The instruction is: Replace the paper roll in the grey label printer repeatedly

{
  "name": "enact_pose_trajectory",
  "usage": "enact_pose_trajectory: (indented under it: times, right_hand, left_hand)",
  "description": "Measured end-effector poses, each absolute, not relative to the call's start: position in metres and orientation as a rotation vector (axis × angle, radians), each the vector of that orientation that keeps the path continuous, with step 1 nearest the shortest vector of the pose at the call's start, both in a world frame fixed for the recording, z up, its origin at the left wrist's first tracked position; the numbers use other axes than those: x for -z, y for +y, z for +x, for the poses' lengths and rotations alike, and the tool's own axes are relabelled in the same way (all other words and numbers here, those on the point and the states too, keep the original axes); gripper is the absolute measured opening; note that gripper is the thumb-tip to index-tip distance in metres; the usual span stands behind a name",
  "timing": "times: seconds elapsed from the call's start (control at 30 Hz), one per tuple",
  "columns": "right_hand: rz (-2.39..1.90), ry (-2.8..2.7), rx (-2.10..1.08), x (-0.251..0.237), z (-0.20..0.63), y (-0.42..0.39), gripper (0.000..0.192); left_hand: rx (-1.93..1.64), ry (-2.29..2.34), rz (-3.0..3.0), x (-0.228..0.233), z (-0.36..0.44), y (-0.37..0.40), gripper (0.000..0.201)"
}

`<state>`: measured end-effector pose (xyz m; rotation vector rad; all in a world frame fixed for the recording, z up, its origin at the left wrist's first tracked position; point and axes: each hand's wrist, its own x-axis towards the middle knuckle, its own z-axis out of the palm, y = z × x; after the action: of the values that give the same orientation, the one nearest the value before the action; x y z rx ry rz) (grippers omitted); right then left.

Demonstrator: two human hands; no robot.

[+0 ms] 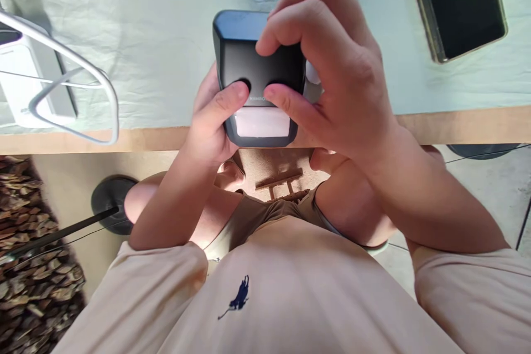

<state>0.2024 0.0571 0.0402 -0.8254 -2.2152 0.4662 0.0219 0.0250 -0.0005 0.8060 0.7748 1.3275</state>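
Observation:
A dark handheld label printer (244, 66) is held above the table's front edge, with a pale strip (262, 123) across its near end. My left hand (215, 113) grips its left side, thumb pressed on the face and fingers hidden behind. My right hand (332, 66) is closed on its right side, with the thumb on the face. The index finger bends over the upper right part of the printer, its tip at the surface. A small white piece (313, 73) shows beside the printer, partly hidden by my right hand; I cannot tell what it is.
The table (157, 38) has a pale green cloth and a wooden front edge. At left lie a white box (29, 77) and a looped white cable (112, 105). A dark-screened phone (460, 5) lies at upper right. A black round base (112, 199) with a pole stands on the floor.

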Motion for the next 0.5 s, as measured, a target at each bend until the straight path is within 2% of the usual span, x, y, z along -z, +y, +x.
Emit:
enact_pose_trajectory:
  times: [0.07,0.2,0.37,0.5]
  right_hand:
    - [-0.840,-2.167,-0.459,-0.039,0.202,0.058,0.029]
    - [-0.756,-2.115,-0.402,-0.039,0.206,0.060,0.037]
    - [-0.680,-2.202,-0.425,-0.040,0.210,0.061,0.045]
    - [-0.652,-2.188,-0.403,-0.035,0.208,0.064,0.045]
  left_hand:
    - [-1.320,0.757,0.782,-0.002,0.025,0.024,0.027]
    - [-1.341,0.850,0.699,-0.004,0.029,0.024,0.048]
    - [-1.369,0.909,0.647,0.004,0.021,0.025,0.043]
    - [-1.389,0.995,0.607,0.010,0.017,0.026,0.034]
